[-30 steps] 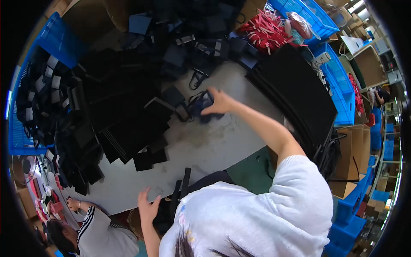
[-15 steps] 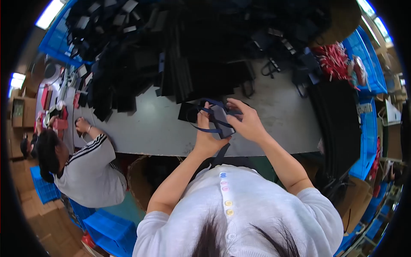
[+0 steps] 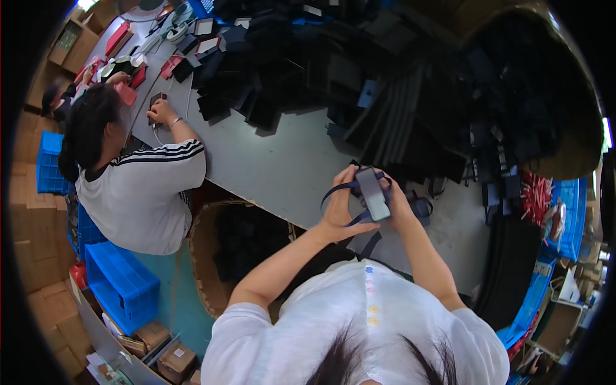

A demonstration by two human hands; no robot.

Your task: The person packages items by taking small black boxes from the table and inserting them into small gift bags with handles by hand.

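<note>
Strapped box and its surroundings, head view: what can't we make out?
Head view, all:
Underside of the strapped box: faces away, behind left hand and right hand.
Contents of the cardboard bin: too dark.
Item at the co-worker's hand: partly covered, too small.
Fan: cut off by the top edge.

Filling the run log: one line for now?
left hand, right hand: holding small grey box | dark blue strap: looped by left hand | worktable: black stack at right | co-worker: left
</note>
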